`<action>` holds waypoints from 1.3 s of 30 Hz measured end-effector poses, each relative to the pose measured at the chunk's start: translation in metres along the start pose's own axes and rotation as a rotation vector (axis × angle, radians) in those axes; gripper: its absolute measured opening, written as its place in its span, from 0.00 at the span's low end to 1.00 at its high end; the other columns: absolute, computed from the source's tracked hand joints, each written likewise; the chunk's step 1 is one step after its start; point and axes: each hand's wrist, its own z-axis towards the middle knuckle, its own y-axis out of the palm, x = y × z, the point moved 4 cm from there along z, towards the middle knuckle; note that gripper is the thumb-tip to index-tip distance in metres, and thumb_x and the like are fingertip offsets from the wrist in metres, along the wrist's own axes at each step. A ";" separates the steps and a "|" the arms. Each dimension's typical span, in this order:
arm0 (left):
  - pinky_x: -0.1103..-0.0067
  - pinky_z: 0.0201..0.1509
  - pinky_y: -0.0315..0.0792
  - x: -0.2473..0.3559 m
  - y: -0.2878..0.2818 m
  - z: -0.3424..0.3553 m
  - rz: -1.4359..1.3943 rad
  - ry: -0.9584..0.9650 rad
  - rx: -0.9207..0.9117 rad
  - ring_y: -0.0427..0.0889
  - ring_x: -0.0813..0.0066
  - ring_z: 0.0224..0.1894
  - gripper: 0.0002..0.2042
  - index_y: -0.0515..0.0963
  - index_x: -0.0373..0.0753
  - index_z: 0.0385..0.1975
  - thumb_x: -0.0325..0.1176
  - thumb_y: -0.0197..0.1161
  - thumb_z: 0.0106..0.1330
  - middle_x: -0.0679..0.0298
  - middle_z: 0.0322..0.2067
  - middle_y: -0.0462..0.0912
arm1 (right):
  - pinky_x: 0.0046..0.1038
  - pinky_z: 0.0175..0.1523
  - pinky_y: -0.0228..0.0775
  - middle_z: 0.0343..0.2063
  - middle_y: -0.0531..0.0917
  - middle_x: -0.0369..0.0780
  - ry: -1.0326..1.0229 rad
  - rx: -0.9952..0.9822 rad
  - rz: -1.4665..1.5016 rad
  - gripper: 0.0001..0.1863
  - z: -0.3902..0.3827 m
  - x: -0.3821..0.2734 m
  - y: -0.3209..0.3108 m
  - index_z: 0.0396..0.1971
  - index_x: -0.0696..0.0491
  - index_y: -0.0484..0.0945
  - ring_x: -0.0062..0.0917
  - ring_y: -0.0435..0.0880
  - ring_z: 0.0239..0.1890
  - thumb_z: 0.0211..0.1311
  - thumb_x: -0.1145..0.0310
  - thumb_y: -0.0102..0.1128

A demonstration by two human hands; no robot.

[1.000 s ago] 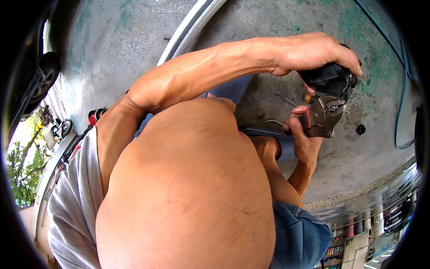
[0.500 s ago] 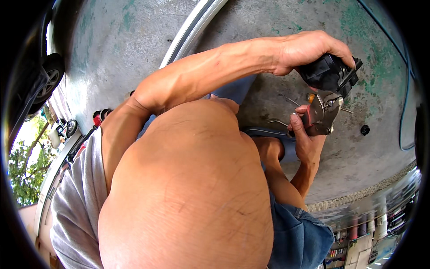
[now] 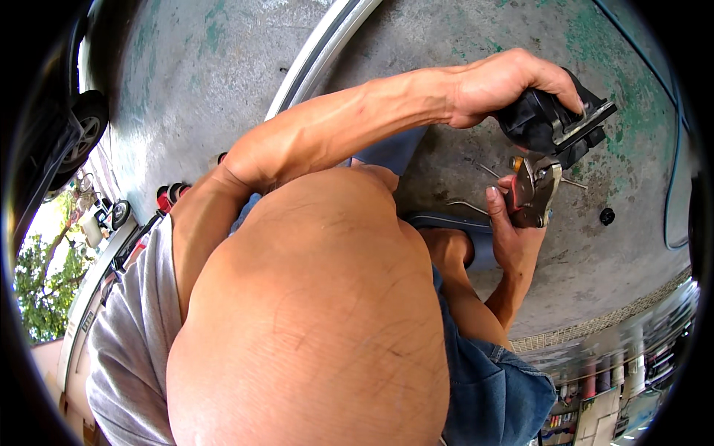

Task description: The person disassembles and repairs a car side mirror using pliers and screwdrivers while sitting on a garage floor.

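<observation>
My left hand (image 3: 494, 85) is closed around a black plastic housing (image 3: 532, 123) with a flat, ridged end, its thumb pressed along the side. Just below it, my right hand (image 3: 515, 241) grips a pliers-like tool (image 3: 537, 195) with broad dark metal jaws and some red at the grip. The tool's head is up against the lower side of the housing; whether it bites on anything there I cannot tell. A small orange-yellow piece (image 3: 515, 161) shows beside the tool's head. My right fingers are partly hidden behind the tool.
A small black knob-like piece (image 3: 607, 216) lies on the stained concrete floor (image 3: 416, 44). Thin metal rods (image 3: 487, 170) lie near my hands. A blue hose (image 3: 674, 163) curves at right. A long white strip (image 3: 316, 56) stands behind my left arm; a car wheel (image 3: 89, 130) is far left.
The black housing has shifted slightly to the right and tilted in my left hand, showing more of its ridged end. The tool has turned a little with my right hand.
</observation>
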 end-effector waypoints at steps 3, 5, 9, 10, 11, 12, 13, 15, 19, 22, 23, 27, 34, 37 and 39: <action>0.77 0.49 0.80 0.005 -0.002 -0.005 0.008 0.059 -0.003 0.86 0.78 0.43 0.12 0.86 0.35 0.41 0.38 0.65 0.67 0.63 0.42 0.88 | 0.22 0.37 0.71 0.27 0.82 0.34 -0.067 0.014 -0.074 0.13 0.002 -0.011 0.000 0.44 0.58 0.82 0.15 0.76 0.29 0.64 0.68 0.72; 0.77 0.56 0.77 0.007 -0.002 -0.007 0.005 0.091 -0.005 0.85 0.77 0.47 0.12 0.85 0.33 0.41 0.35 0.65 0.66 0.62 0.44 0.87 | 0.22 0.36 0.71 0.26 0.82 0.34 -0.070 0.012 -0.130 0.13 0.002 -0.011 -0.001 0.42 0.58 0.82 0.16 0.76 0.27 0.64 0.67 0.72; 0.77 0.58 0.75 0.011 -0.002 -0.008 -0.004 0.090 -0.055 0.84 0.75 0.49 0.12 0.85 0.32 0.42 0.33 0.65 0.65 0.61 0.45 0.86 | 0.24 0.33 0.71 0.23 0.82 0.37 -0.157 0.025 -0.223 0.12 0.004 -0.014 -0.002 0.39 0.58 0.81 0.19 0.77 0.24 0.64 0.67 0.72; 0.77 0.58 0.75 0.013 -0.001 -0.009 0.013 0.109 -0.075 0.84 0.75 0.49 0.12 0.85 0.31 0.43 0.33 0.65 0.65 0.61 0.44 0.86 | 0.24 0.33 0.71 0.23 0.82 0.38 -0.184 0.035 -0.233 0.11 0.004 -0.015 -0.002 0.38 0.58 0.80 0.21 0.77 0.23 0.64 0.67 0.72; 0.77 0.58 0.75 0.014 0.000 -0.010 0.029 0.128 -0.094 0.84 0.75 0.48 0.13 0.84 0.31 0.43 0.32 0.64 0.65 0.61 0.44 0.86 | 0.24 0.33 0.71 0.23 0.82 0.38 -0.183 0.038 -0.234 0.11 0.004 -0.015 -0.003 0.38 0.58 0.80 0.21 0.77 0.23 0.64 0.67 0.72; 0.77 0.58 0.75 0.014 0.000 -0.010 0.030 0.128 -0.095 0.84 0.75 0.48 0.13 0.84 0.31 0.43 0.32 0.64 0.65 0.61 0.44 0.86 | 0.25 0.33 0.71 0.23 0.83 0.38 -0.187 0.035 -0.253 0.11 0.004 -0.015 -0.003 0.38 0.58 0.80 0.21 0.78 0.23 0.64 0.67 0.72; 0.77 0.57 0.75 0.014 0.000 -0.009 0.035 0.128 -0.098 0.84 0.75 0.47 0.13 0.84 0.31 0.44 0.33 0.65 0.64 0.61 0.44 0.86 | 0.25 0.33 0.71 0.23 0.83 0.38 -0.191 0.033 -0.272 0.11 0.003 -0.015 -0.003 0.38 0.58 0.80 0.21 0.78 0.23 0.64 0.67 0.72; 0.77 0.56 0.75 0.014 0.001 -0.009 0.038 0.129 -0.103 0.84 0.75 0.46 0.14 0.84 0.31 0.45 0.33 0.66 0.64 0.61 0.43 0.86 | 0.25 0.33 0.71 0.23 0.83 0.38 -0.199 0.034 -0.270 0.11 0.004 -0.015 -0.003 0.37 0.58 0.79 0.21 0.78 0.23 0.64 0.68 0.72; 0.78 0.54 0.74 0.016 0.004 -0.011 0.085 0.143 -0.158 0.84 0.75 0.44 0.18 0.82 0.32 0.46 0.35 0.70 0.58 0.61 0.40 0.87 | 0.25 0.33 0.71 0.24 0.83 0.38 -0.205 0.018 -0.277 0.11 0.005 -0.015 -0.003 0.38 0.58 0.79 0.21 0.78 0.24 0.64 0.69 0.71; 0.79 0.53 0.74 0.019 0.007 -0.015 0.122 0.144 -0.184 0.84 0.75 0.44 0.21 0.81 0.32 0.47 0.36 0.72 0.54 0.62 0.39 0.87 | 0.25 0.33 0.71 0.24 0.83 0.38 -0.224 0.035 -0.263 0.10 0.006 -0.016 -0.001 0.39 0.58 0.79 0.20 0.78 0.24 0.64 0.70 0.71; 0.79 0.53 0.74 0.019 0.008 -0.016 0.135 0.139 -0.198 0.84 0.75 0.43 0.23 0.81 0.32 0.48 0.36 0.73 0.52 0.62 0.38 0.87 | 0.25 0.33 0.71 0.24 0.83 0.38 -0.223 0.037 -0.265 0.10 0.006 -0.016 -0.002 0.39 0.58 0.79 0.20 0.78 0.24 0.64 0.70 0.71; 0.78 0.53 0.74 0.020 0.003 -0.017 0.142 0.139 -0.186 0.85 0.75 0.43 0.25 0.80 0.32 0.50 0.35 0.74 0.51 0.62 0.38 0.87 | 0.25 0.35 0.71 0.24 0.82 0.39 -0.171 -0.013 -0.267 0.11 0.007 -0.016 -0.002 0.40 0.57 0.80 0.22 0.77 0.24 0.63 0.70 0.71; 0.78 0.54 0.74 0.011 -0.008 -0.022 0.143 0.135 -0.263 0.83 0.76 0.44 0.28 0.78 0.31 0.54 0.34 0.72 0.51 0.61 0.41 0.86 | 0.30 0.35 0.67 0.22 0.78 0.41 -0.174 -0.180 -0.155 0.14 0.008 -0.008 -0.009 0.34 0.57 0.77 0.32 0.73 0.25 0.57 0.66 0.73; 0.78 0.54 0.74 0.011 -0.011 -0.025 0.139 0.126 -0.270 0.83 0.75 0.45 0.28 0.77 0.32 0.55 0.33 0.71 0.51 0.61 0.41 0.86 | 0.30 0.35 0.67 0.22 0.76 0.42 -0.113 -0.295 -0.276 0.14 0.011 0.006 -0.015 0.34 0.57 0.77 0.32 0.71 0.24 0.56 0.66 0.73; 0.78 0.55 0.73 0.013 -0.014 -0.030 0.064 0.063 -0.248 0.82 0.75 0.47 0.29 0.77 0.32 0.56 0.32 0.71 0.51 0.60 0.43 0.85 | 0.30 0.35 0.66 0.22 0.75 0.42 -0.083 -0.290 -0.261 0.14 0.007 0.004 -0.013 0.35 0.58 0.77 0.32 0.70 0.25 0.56 0.67 0.73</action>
